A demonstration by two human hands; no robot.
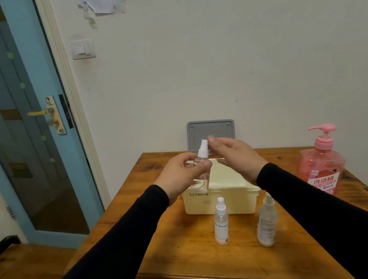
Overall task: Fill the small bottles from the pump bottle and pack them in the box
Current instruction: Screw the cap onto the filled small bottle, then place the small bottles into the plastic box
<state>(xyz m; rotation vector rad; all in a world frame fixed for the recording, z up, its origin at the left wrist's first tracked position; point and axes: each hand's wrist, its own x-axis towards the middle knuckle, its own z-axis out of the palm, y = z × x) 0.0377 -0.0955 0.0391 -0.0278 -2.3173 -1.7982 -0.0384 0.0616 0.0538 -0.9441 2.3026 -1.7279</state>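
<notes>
My left hand (pixel 181 174) grips a small clear spray bottle (pixel 202 160) upright above the cream box (pixel 223 199). The fingertips of my right hand (pixel 233 153) sit at the bottle's white spray top; whether they pinch its clear cap I cannot tell. Two more small spray bottles stand on the wooden table in front of the box: one with a white top (pixel 221 222) and one with a clear cap (pixel 266 221). The pink pump bottle (pixel 321 166) stands at the table's right side.
The box's grey lid (pixel 210 131) stands open against the white wall behind the table (pixel 171 249). A blue door with a brass handle (pixel 41 112) is at the left, and a lower wooden surface (pixel 18 274) lies beside the table.
</notes>
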